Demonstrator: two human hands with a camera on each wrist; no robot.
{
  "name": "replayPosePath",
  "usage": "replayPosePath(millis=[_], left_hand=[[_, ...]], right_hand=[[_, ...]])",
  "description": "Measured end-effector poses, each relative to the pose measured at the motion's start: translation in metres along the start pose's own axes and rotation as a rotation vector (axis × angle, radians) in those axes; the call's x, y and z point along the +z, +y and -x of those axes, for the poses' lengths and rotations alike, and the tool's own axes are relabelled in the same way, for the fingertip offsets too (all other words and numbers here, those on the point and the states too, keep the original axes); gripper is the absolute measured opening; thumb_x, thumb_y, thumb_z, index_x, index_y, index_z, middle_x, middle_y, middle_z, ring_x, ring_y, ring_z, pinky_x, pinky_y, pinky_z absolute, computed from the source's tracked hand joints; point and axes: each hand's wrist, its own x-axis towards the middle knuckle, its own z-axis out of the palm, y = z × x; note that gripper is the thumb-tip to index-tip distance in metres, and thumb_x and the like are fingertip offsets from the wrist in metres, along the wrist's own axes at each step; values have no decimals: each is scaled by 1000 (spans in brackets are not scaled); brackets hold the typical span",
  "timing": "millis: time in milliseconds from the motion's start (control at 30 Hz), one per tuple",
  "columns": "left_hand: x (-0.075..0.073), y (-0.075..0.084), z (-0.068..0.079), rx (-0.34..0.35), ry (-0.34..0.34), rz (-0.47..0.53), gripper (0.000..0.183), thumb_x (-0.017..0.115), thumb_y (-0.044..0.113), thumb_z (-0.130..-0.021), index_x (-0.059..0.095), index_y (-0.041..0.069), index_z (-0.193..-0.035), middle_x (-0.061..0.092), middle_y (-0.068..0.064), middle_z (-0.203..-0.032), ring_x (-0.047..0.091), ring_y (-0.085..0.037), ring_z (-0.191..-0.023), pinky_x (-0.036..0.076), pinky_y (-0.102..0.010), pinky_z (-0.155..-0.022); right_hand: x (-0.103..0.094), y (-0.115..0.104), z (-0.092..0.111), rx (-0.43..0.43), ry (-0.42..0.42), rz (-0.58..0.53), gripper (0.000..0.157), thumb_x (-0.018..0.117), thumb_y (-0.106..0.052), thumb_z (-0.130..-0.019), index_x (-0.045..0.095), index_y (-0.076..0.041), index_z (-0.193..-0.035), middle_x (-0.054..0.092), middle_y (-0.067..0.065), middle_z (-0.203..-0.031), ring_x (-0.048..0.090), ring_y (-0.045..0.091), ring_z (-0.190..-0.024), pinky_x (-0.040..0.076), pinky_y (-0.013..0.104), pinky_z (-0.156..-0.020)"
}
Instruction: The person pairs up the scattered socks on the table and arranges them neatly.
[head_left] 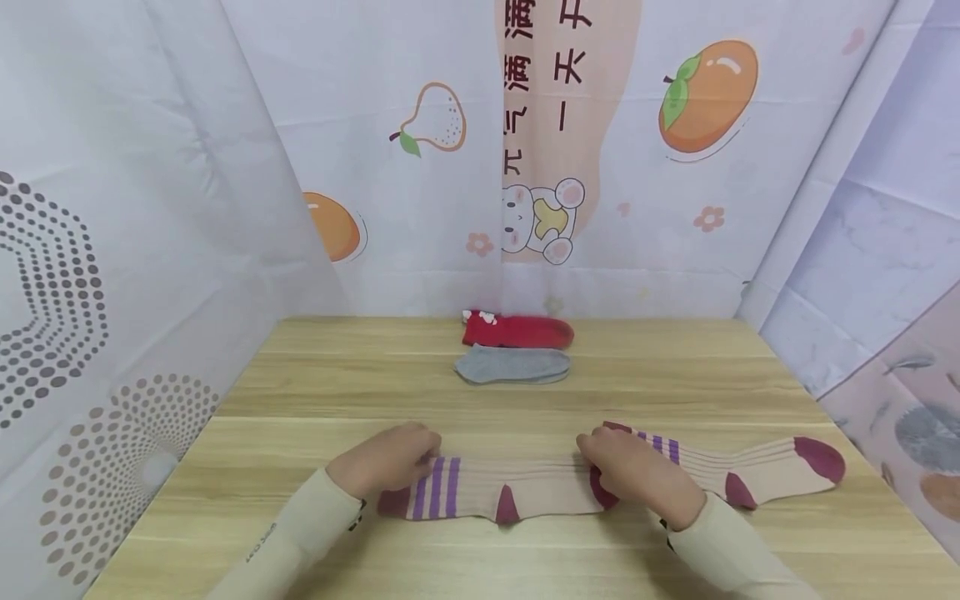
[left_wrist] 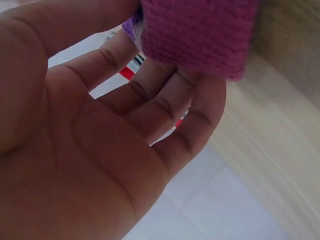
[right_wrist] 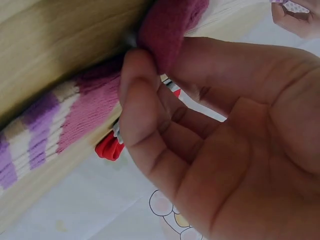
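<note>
A cream sock (head_left: 555,487) with purple stripes and maroon cuff, heel and toe lies flat across the front of the table. At its left end, my left hand (head_left: 397,457) holds the maroon cuff (left_wrist: 200,37) between thumb and fingers; the thumb tip is out of sight in the left wrist view. My right hand (head_left: 637,468) pinches the maroon toe (right_wrist: 167,32) between thumb and forefinger. A matching striped sock (head_left: 772,475) lies to the right, its cuff end partly behind the right hand.
Farther back on the wooden table (head_left: 337,375), a grey sock (head_left: 513,365) lies in front of a red sock (head_left: 525,332) with a white decoration. Printed curtains (head_left: 420,208) hang along the table's back and sides.
</note>
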Motion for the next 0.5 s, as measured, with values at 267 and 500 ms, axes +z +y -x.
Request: replayPosePath(millis=[267, 500], left_hand=[[-2, 3, 1, -20, -22, 19, 13, 68, 0, -87, 64, 11, -82, 53, 7, -71, 47, -6, -59, 45, -22, -52], [-9, 6, 5, -60, -36, -3, 8, 70, 7, -88, 63, 9, -87, 53, 4, -74, 48, -9, -62, 45, -24, -54]], right_hand=[[-1, 1, -1, 2, 2, 23, 22, 71, 10, -80, 60, -7, -89, 56, 2, -80, 51, 16, -74, 48, 33, -65], [-10, 0, 0, 36, -3, 12, 12, 62, 8, -86, 60, -3, -92, 56, 8, -83, 51, 19, -73, 46, 36, -62]])
